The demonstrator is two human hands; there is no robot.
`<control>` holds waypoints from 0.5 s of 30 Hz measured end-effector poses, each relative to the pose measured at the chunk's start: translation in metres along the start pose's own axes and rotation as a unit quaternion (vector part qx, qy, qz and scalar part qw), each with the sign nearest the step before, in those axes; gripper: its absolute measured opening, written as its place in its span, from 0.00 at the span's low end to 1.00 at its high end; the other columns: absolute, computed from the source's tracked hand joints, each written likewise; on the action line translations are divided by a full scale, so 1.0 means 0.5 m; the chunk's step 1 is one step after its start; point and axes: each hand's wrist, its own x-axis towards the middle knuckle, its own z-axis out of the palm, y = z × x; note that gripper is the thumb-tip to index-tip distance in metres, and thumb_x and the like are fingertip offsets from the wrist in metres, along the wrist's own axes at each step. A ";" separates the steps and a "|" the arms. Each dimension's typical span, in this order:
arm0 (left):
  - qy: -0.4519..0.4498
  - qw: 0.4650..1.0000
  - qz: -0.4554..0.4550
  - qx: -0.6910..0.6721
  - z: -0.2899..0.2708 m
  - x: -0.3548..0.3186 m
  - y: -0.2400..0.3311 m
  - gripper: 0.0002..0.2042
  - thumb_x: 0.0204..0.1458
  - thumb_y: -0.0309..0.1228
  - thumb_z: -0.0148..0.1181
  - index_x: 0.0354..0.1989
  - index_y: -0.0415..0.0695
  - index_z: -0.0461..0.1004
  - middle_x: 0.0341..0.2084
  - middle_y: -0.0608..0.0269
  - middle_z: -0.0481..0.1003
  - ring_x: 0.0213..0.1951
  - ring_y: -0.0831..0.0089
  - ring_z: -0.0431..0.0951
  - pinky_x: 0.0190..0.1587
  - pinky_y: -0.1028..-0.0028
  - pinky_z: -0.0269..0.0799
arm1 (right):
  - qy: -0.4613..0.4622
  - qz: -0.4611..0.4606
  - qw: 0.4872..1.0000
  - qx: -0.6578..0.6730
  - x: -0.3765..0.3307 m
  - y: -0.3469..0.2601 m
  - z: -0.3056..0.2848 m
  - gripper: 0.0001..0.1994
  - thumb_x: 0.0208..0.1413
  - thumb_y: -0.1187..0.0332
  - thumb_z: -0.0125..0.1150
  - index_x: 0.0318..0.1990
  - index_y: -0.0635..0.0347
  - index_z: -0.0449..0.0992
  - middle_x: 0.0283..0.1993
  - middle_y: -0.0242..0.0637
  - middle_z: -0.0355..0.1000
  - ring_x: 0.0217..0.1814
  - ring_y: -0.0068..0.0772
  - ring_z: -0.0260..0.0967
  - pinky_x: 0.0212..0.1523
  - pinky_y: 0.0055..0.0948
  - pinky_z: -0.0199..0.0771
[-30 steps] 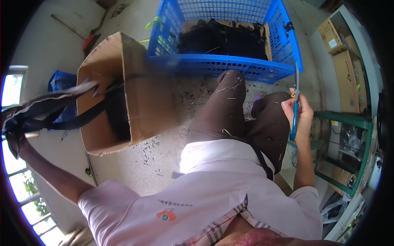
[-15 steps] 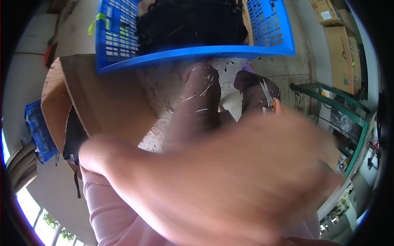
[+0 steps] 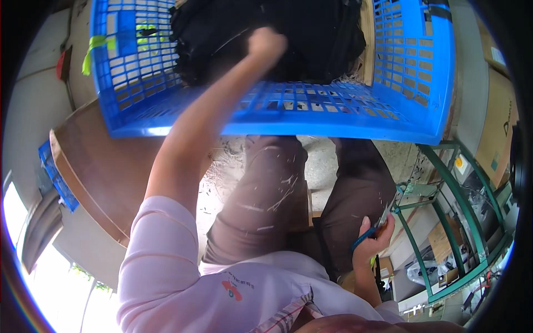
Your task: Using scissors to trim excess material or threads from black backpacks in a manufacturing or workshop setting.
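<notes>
My left hand (image 3: 267,45) reaches far forward over a pile of black fabric pieces (image 3: 311,39) inside a blue plastic crate (image 3: 288,125). The hand looks rounded, but motion smears it and its fingers do not show, so whether it grips the fabric is unclear. Close to my right thigh, my right hand (image 3: 373,244) is closed round a pair of scissors (image 3: 386,214). Their blades point up and away from me, and a blue handle loop shows beside the fingers.
A cardboard box (image 3: 105,161) stands left of my legs, under the crate's near corner. To the right is a green metal frame (image 3: 480,238), with cartons (image 3: 494,122) behind it. Pale thread scraps lie on my brown trousers (image 3: 261,194). A yellow-green strip (image 3: 94,53) hangs from the crate's left side.
My left arm has swung from across my front to over the crate. The view has shifted, showing more of the crate. The scissors stay in my right hand.
</notes>
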 end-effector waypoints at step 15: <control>-0.014 0.940 -0.241 -0.240 0.060 0.081 -0.049 0.09 0.39 0.25 0.63 0.23 0.38 0.67 0.18 0.61 0.70 0.18 0.75 0.72 0.17 0.79 0.66 | 0.010 -0.018 0.999 -0.045 -0.020 0.017 -0.025 0.28 0.40 0.71 0.64 0.50 0.70 0.59 0.43 0.42 0.63 0.36 0.28 0.61 0.38 0.20 0.63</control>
